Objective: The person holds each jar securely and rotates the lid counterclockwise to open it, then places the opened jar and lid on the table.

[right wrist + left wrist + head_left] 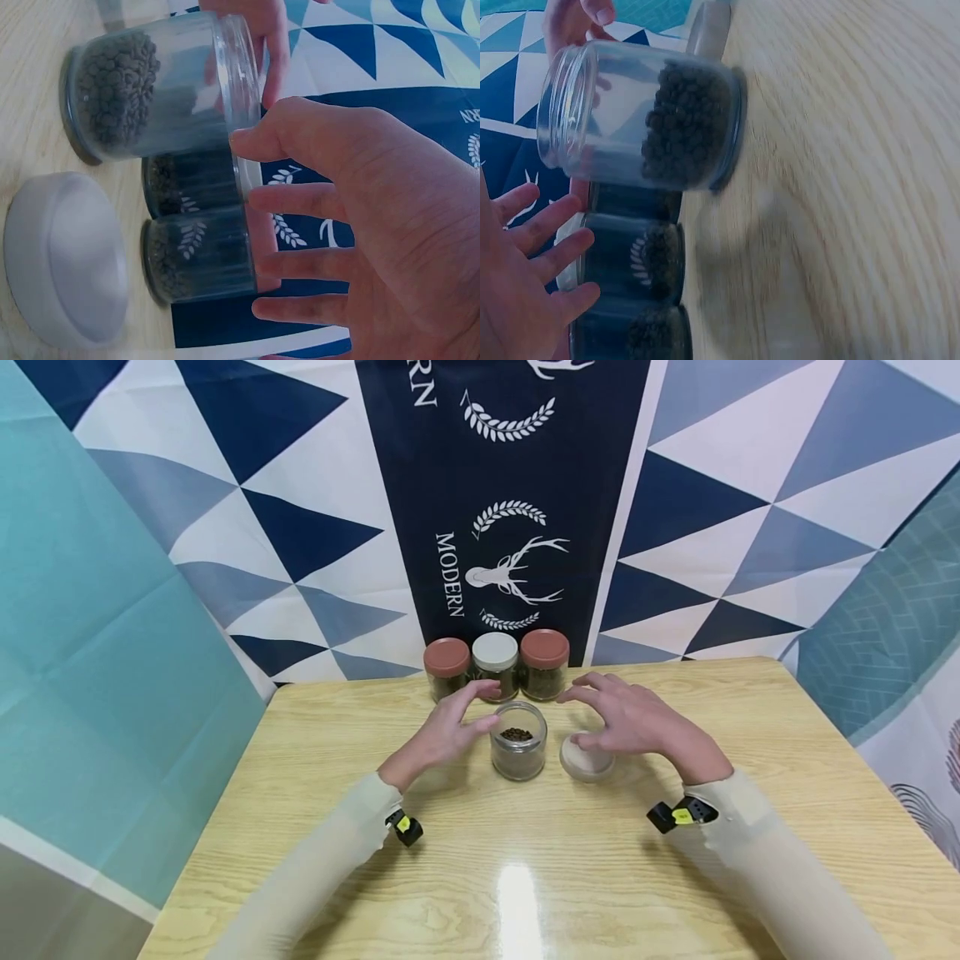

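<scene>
An open glass jar (519, 763), partly filled with dark brown beans (116, 90), stands upright on the table. Its white lid (588, 764) lies on the wood just right of it. My left hand (448, 728) is held at the jar's left side, fingers spread and holding nothing. On the other side, above the lid, hovers my right hand (630, 717) with its fingers loosely extended and nothing in them. In the right wrist view the thumb overlaps the jar's rim; whether it touches I cannot tell.
Behind the open jar stand three closed jars in a row: one with a red lid (447, 657), one with a white lid (495, 650) and another with a red lid (545, 647). A patterned cloth (315, 527) hangs behind the wooden table (420, 877).
</scene>
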A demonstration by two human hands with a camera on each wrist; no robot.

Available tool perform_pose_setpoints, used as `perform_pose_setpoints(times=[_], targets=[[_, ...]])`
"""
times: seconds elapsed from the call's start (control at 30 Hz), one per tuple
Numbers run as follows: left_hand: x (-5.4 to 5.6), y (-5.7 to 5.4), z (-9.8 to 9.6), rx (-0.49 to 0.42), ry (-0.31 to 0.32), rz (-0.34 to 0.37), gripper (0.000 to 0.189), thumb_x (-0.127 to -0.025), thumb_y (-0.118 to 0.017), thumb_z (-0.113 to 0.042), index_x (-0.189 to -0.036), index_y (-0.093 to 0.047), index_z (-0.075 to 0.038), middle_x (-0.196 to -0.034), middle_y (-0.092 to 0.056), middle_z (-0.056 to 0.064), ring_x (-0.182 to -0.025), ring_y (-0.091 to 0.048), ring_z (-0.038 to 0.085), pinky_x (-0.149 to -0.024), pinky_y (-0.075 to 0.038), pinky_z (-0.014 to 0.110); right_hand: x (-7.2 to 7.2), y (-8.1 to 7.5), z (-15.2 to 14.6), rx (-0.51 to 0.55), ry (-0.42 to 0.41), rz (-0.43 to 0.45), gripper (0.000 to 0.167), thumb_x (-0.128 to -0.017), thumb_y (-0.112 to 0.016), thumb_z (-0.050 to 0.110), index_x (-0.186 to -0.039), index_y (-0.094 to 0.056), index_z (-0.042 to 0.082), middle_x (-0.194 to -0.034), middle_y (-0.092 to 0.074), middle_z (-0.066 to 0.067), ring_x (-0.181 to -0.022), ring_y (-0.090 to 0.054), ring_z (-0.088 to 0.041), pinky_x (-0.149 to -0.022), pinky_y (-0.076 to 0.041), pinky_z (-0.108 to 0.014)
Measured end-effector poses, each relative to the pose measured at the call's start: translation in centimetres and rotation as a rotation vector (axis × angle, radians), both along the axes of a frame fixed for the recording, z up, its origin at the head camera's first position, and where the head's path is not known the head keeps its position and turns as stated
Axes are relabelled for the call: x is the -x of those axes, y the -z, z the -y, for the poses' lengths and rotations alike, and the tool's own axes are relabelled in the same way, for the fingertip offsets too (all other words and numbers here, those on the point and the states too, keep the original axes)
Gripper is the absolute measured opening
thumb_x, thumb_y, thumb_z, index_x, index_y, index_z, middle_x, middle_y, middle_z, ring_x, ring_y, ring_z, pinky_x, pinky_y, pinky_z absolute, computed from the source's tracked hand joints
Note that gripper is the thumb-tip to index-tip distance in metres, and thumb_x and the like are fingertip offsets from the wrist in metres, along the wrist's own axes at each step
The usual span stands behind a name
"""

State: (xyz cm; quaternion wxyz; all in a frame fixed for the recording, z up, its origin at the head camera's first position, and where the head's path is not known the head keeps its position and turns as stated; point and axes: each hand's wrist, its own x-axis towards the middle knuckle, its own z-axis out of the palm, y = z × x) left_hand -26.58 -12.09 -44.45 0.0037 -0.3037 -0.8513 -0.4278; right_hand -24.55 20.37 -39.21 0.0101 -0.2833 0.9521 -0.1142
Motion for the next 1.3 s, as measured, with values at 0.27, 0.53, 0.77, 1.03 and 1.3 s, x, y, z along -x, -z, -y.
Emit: perform_pose_setpoints(times=[0.27, 0.53, 0.77, 1.03, 1.3], targets=[[-0.1, -0.6, 2.6, 0.096, -0.074, -0.063, 0.06, -0.111, -0.06, -0.033, -0.166, -0.053, -0.009, -0.161, -0.066, 0.017, -0.154, -0.06, 0.04, -0.13, -0.046, 0.063, 0.1, -0.7, -1.1, 0.018, 0.008, -0.022, 0.057, -0.094, -0.083, 0.036, -0.148, -0.072, 0.018, -0.159, -0.062, -0.024, -0.147, -0.059, -0.052, -0.108, -0.056, -0.075], [-0.2, -1.0, 5.1, 0.161, -0.227, -0.128, 0.054, -0.113, -0.058, -0.036, -0.161, -0.059, -0.011, -0.162, -0.065, 0.017, -0.156, -0.057, 0.042, -0.129, -0.045, 0.068, 0.3, -0.6, -1.7, 0.038, 0.013, -0.035, 0.057, -0.094, -0.083, 0.035, -0.147, -0.072, 0.018, -0.159, -0.063, -0.024, -0.146, -0.06, -0.051, -0.109, -0.056, -0.074], [-0.3, -0.5, 5.7, 0.17, -0.243, -0.126, 0.055, -0.113, -0.058, -0.037, -0.159, -0.061, -0.009, -0.159, -0.067, 0.019, -0.155, -0.058, 0.043, -0.13, -0.044, 0.067, 0.5, -0.6, -1.7, 0.044, 0.021, -0.062, 0.062, -0.094, -0.083, 0.037, -0.151, -0.069, 0.017, -0.155, -0.064, -0.024, -0.139, -0.064, -0.049, -0.106, -0.058, -0.071], [-0.6, 0.5, 6.2, 0.171, -0.271, -0.086, 0.054, -0.114, -0.058, -0.036, -0.162, -0.06, -0.01, -0.164, -0.063, 0.019, -0.158, -0.055, 0.043, -0.132, -0.042, 0.066, 1.4, -1.6, -1.7, 0.055, 0.042, -0.178, 0.068, -0.094, -0.084, 0.038, -0.156, -0.065, 0.018, -0.15, -0.065, -0.022, -0.138, -0.064, -0.048, -0.096, -0.061, -0.069], [-0.8, 1.0, 5.9, 0.169, -0.246, -0.085, 0.053, -0.115, -0.057, -0.035, -0.161, -0.059, -0.01, -0.164, -0.063, 0.019, -0.157, -0.056, 0.044, -0.132, -0.041, 0.068, 2.3, -1.0, -0.7, 0.122, 0.085, -0.277, 0.077, -0.094, -0.083, 0.04, -0.164, -0.056, 0.022, -0.162, -0.055, -0.027, -0.142, -0.057, -0.053, -0.099, -0.058, -0.074]])
